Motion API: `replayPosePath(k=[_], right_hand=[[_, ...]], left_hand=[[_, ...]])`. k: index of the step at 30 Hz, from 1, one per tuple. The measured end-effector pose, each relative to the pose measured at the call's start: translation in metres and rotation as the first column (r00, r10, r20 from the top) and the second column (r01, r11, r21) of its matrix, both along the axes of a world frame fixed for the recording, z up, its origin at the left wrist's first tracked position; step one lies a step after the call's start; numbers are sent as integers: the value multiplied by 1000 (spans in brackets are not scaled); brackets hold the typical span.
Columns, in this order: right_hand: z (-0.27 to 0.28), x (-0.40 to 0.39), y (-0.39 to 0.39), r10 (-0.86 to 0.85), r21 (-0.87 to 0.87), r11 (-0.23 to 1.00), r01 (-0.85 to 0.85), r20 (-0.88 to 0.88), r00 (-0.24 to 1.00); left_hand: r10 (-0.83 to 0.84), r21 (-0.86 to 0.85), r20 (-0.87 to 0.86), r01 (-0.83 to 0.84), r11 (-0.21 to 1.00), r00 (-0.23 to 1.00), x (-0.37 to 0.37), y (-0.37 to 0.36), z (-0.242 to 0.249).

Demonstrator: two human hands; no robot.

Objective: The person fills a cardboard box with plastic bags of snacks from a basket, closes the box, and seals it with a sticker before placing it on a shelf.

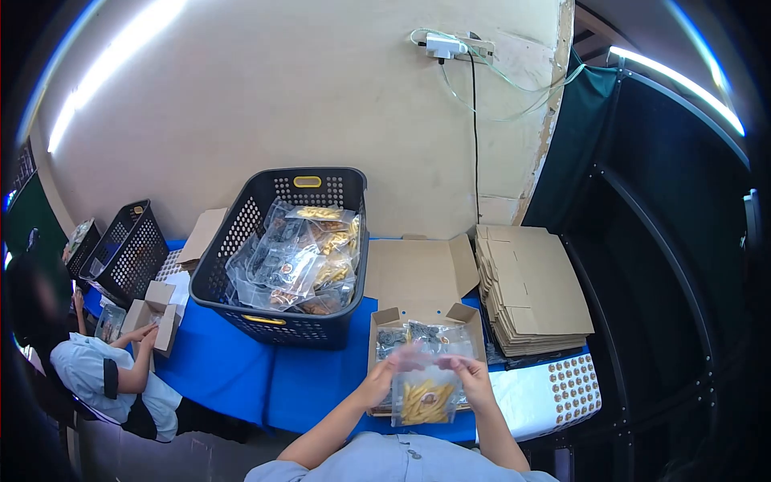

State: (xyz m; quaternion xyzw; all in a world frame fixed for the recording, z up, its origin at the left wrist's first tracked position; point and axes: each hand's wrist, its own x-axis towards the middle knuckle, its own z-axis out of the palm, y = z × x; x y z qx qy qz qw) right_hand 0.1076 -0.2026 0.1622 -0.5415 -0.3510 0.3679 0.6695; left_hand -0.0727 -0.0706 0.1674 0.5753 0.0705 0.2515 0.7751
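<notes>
My left hand (379, 382) and my right hand (475, 384) are closed on the upper edge of a clear snack bag (426, 404), one at each side. Yellow stick-shaped pieces and a small round label show through its plastic. The bag hangs over the near edge of an open cardboard box (374, 341), whose lid (418, 269) is folded back away from me. Inside the box lie clear bags with dark contents (438, 336). My fingers are slightly blurred, and the bag hides the box's front part.
A black perforated basket (313, 328) piled with snack bags stands to the left. On the right are stacked flattened boxes (534, 281) and a sheet of round stickers (514, 398). Far left, a co-worker (120, 377) handles a small box (165, 337) beside another basket (124, 249).
</notes>
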Motion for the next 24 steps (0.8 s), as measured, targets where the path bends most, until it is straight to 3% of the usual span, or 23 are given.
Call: replayPosePath(k=[1, 3, 4, 6, 7, 8, 10, 12, 13, 14, 15, 16, 18, 19, 21, 22, 24], right_hand=[[6, 1, -1, -24, 10, 1000, 23, 34, 999], [13, 3, -2, -102, 64, 993, 99, 42, 994], [16, 2, -2, -179, 120, 978, 172, 47, 983], [17, -9, -2, -145, 60, 988, 142, 59, 988], [17, -17, 3, -131, 107, 989, 98, 382, 915], [17, -25, 8, -122, 137, 990, 39, 664, 738], [17, -40, 11, -50, 77, 997, -2, 671, 740], [15, -46, 14, -23, 129, 990, -63, 576, 817], [11, -46, 15, -23, 129, 990, -63, 577, 817], [5, -46, 16, -174, 110, 985, 134, 616, 769], [0, -45, 17, -310, 101, 940, 327, 655, 690], [-3, -44, 20, -311, 101, 939, 329, 654, 689], [-9, -43, 26, -448, 110, 892, 437, 328, 832], [-11, -40, 27, -453, 109, 890, 443, 321, 831], [-14, -28, 24, -156, 108, 983, 150, 44, 987], [-16, -27, 21, -159, 108, 982, 154, 41, 986], [-17, -30, 17, -69, 58, 995, 86, -245, 967]], left_hand=[[-1, -2, -1, 1, 1000, 1000, -1, 5, -5], [214, 231, -68, -194, 953, 974, -2, 18, -14], [213, 236, -71, -191, 953, 974, -3, 17, -14], [136, 403, -113, -80, 912, 984, -1, 4, -8], [120, 414, -108, -65, 908, 987, 1, -6, 0], [120, 415, -109, -65, 907, 987, 5, -12, -4], [217, 505, -31, -172, 846, 976, 11, -24, -12], [248, 453, 29, -234, 860, 968, 14, -28, -12], [255, 299, -48, -230, 926, 966, 13, -29, -14], [247, 136, -125, -230, 964, 961, 13, -30, -15], [245, 135, -125, -228, 964, 962, 12, -31, -14], [284, 234, -107, -254, 939, 953, 11, -31, -13], [317, 335, -92, -271, 903, 944, 7, -31, -10], [283, 335, -120, -230, 914, 951, 5, -30, -7], [244, 339, -149, -182, 923, 958, 1, -28, -5], [227, 334, -155, -166, 928, 961, 1, -28, -4], [209, 327, -162, -148, 933, 964, 0, -26, -5]])
